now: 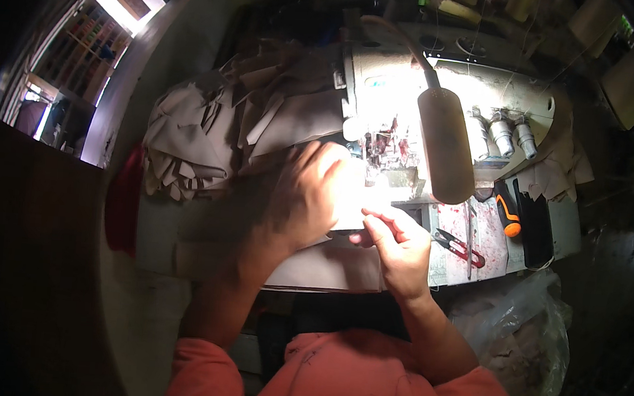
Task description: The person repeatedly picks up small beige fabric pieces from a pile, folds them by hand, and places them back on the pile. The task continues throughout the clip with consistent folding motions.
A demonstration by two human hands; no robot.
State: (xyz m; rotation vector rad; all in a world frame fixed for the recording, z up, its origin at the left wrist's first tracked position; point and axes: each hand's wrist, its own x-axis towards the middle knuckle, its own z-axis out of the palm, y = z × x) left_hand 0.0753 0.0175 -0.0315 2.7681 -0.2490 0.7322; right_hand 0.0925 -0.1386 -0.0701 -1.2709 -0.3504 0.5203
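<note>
Under the bright light, a pale piece of fabric (350, 217) lies just in front of the sewing machine (522, 99), partly washed out by glare. My right hand (402, 253) pinches its near right edge between thumb and fingers. My left hand (306, 197) is over the left side of the fabric, its fingers bent and blurred; whether it grips the cloth cannot be made out. The machine's needle area (388, 148) is just beyond both hands. Beneath them, folded beige cloth (334, 268) lies along the table's front edge.
Left of the machine is a heap of beige cloth pieces (187, 139). A lamp (446, 145) hangs low over the machine. Red-handled thread snips (469, 253) and an orange-and-black-handled tool (509, 222) lie at right. Below them hangs a clear plastic bag (549, 320) with scraps.
</note>
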